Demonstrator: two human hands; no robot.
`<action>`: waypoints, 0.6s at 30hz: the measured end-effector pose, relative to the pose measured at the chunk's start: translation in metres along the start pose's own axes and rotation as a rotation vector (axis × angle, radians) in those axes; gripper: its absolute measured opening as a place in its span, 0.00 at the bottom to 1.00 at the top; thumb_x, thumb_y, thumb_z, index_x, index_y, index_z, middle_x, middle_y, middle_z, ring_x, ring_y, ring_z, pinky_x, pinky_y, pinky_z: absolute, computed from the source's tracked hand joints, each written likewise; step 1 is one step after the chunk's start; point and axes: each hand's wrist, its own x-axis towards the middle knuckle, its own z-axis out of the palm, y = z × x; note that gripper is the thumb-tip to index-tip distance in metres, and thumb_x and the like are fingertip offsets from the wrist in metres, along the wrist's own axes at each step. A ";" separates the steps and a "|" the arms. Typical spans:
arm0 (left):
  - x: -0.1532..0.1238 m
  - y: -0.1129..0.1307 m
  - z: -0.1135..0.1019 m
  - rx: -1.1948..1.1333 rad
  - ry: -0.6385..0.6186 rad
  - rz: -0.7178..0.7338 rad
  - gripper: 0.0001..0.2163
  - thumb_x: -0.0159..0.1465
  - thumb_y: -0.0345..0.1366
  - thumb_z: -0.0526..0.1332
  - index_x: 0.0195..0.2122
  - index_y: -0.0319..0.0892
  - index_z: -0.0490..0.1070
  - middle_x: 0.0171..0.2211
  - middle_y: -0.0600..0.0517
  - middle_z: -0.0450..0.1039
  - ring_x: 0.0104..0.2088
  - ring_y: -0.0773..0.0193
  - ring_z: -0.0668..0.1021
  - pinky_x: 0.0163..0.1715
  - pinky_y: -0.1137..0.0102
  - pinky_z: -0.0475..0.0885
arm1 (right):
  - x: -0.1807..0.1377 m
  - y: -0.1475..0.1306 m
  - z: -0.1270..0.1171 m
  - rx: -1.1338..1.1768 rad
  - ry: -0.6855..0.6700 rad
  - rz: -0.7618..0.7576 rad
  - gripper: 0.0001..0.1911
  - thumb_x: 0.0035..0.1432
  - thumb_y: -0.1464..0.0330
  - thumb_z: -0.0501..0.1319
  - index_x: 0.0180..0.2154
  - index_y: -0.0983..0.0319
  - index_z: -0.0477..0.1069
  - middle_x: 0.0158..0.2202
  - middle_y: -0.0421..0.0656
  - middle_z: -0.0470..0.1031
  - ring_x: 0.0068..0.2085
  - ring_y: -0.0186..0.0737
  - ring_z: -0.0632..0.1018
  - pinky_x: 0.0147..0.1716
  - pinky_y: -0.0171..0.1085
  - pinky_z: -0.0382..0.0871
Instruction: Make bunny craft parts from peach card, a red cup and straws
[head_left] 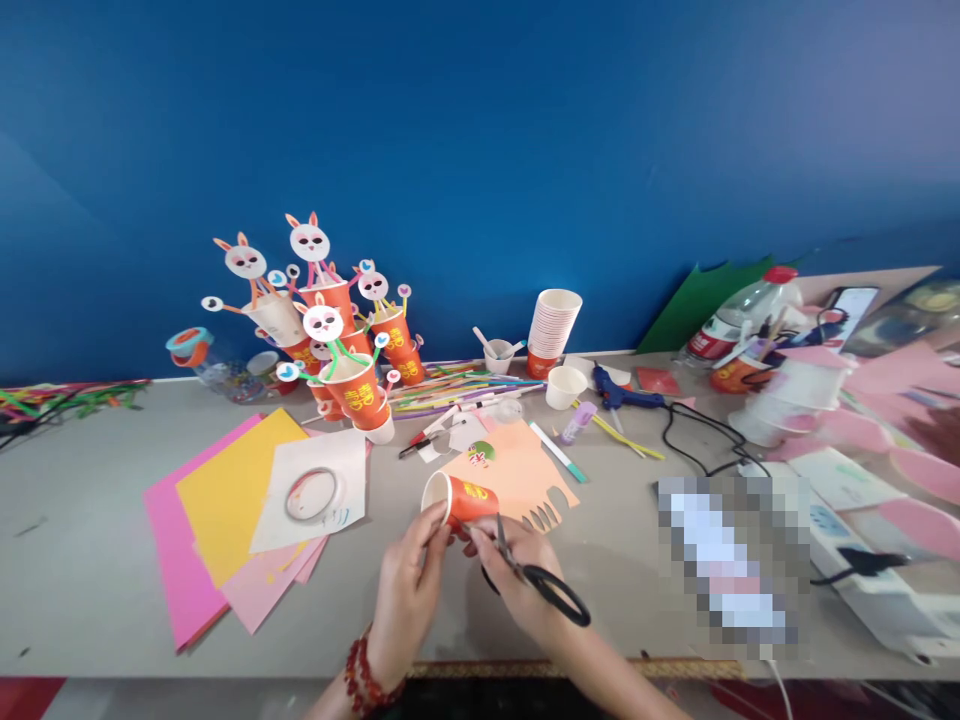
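Note:
My left hand pinches the white rim of a red paper cup that lies on its side just above the table's front edge. My right hand grips black-handled scissors, with the blades pointing up toward the cup's underside. A red bead bracelet sits on my left wrist. Behind the cup lies a peach paper sheet with ear-shaped cut-outs.
Finished bunny cups cluster at the back left beside a stack of paper cups. Pink, yellow and white sheets with a tape roll lie at the left. A blue glue gun, cables, a bottle and pink paper crowd the right.

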 end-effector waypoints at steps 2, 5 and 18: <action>0.002 0.001 0.001 -0.036 0.015 -0.014 0.11 0.69 0.33 0.55 0.50 0.42 0.72 0.44 0.47 0.80 0.39 0.61 0.83 0.38 0.73 0.78 | 0.001 -0.003 0.000 0.021 0.022 0.019 0.16 0.66 0.62 0.52 0.32 0.60 0.74 0.30 0.42 0.79 0.33 0.40 0.79 0.35 0.35 0.69; 0.001 0.002 0.002 -0.023 0.045 0.016 0.10 0.68 0.33 0.56 0.49 0.42 0.73 0.43 0.47 0.81 0.39 0.61 0.83 0.37 0.73 0.78 | 0.001 -0.005 0.000 0.117 0.026 0.087 0.16 0.65 0.60 0.54 0.31 0.60 0.74 0.29 0.43 0.79 0.33 0.41 0.80 0.35 0.36 0.70; -0.007 -0.003 -0.004 0.209 -0.031 0.257 0.17 0.68 0.25 0.52 0.56 0.43 0.69 0.47 0.46 0.79 0.47 0.60 0.80 0.46 0.69 0.77 | -0.008 0.008 0.008 0.168 0.003 0.099 0.15 0.67 0.60 0.54 0.34 0.60 0.76 0.31 0.44 0.80 0.34 0.42 0.80 0.36 0.36 0.72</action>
